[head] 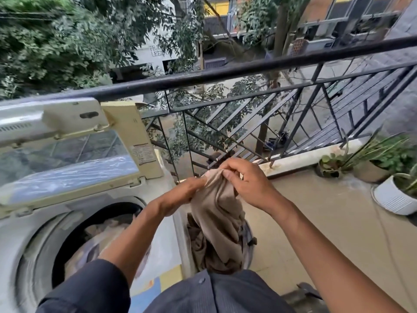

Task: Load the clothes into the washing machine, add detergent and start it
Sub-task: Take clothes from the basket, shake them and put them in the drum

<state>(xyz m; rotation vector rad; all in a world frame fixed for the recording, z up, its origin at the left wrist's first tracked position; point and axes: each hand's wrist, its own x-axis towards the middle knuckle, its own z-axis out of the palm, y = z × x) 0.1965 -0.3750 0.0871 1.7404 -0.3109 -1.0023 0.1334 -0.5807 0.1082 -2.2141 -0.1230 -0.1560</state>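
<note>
Holding beige garment point(216, 199) up by its top edge, both hands pinching cloth: left hand point(180, 195) at left corner, right hand point(246, 181) at right, fingers curled over fabric. Garment hangs down into laundry basket point(248, 240) just right of washing machine point(33, 233). Machine lid point(67, 159) raised; drum point(94, 236) already holds pale clothes. Black railing point(225, 71) behind. Potted plants point(383, 168) on balcony floor at right.

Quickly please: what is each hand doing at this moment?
Left hand: pinches the top edge of the beige garment.
Right hand: grips the same garment's top edge.
</note>
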